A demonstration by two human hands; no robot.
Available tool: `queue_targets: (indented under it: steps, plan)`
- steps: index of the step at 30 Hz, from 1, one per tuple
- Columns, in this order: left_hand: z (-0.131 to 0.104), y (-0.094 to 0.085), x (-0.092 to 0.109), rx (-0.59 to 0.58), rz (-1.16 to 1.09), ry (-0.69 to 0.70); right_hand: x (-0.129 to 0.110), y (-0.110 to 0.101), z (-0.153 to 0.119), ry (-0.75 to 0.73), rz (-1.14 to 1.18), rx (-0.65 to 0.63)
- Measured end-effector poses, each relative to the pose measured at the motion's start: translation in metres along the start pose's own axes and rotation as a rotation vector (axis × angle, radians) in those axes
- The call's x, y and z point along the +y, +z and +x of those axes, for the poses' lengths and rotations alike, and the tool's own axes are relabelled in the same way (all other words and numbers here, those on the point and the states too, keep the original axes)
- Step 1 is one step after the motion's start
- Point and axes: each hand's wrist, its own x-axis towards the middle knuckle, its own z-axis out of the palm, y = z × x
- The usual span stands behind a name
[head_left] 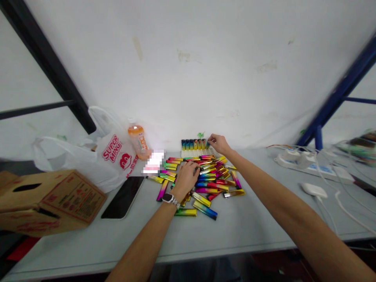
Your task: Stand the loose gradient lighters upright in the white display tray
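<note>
Many shiny lighters [205, 210] in yellow, blue, pink and green lie in a loose heap on the grey table. My left hand [185, 178], with a watch on its wrist, rests over the heap; its fingers are bent down among the lighters, and what they hold is hidden. Behind the heap, a white slotted tray [192, 154] carries a row of upright lighters [191, 144] with dark tops. At the row's right end my right hand [219, 143] pinches the top of another upright lighter [208, 144].
Left of the heap are a phone [123, 197], a cardboard box [55, 201], a white plastic bag [102, 160] and an orange drink bottle [137, 139]. A power strip [317, 168] with cables and a white charger [314, 190] lie on the right. A wall stands behind.
</note>
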Motion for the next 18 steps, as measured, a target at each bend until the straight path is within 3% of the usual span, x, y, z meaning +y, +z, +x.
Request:
queue_targets:
  steps: [5, 11, 18]
  plan:
    - [0.000, 0.002, -0.007, -0.007, 0.008, 0.005, -0.009, 0.000, -0.013, 0.065, -0.239, -0.016]
    - [0.000, -0.002, -0.010, -0.021, 0.001, 0.043, -0.022, -0.005, -0.032, 0.049, -0.414, -0.149]
    - [-0.002, -0.011, -0.002, -0.010, -0.018, 0.082, -0.049, -0.017, -0.081, -0.134, -0.267, -0.208]
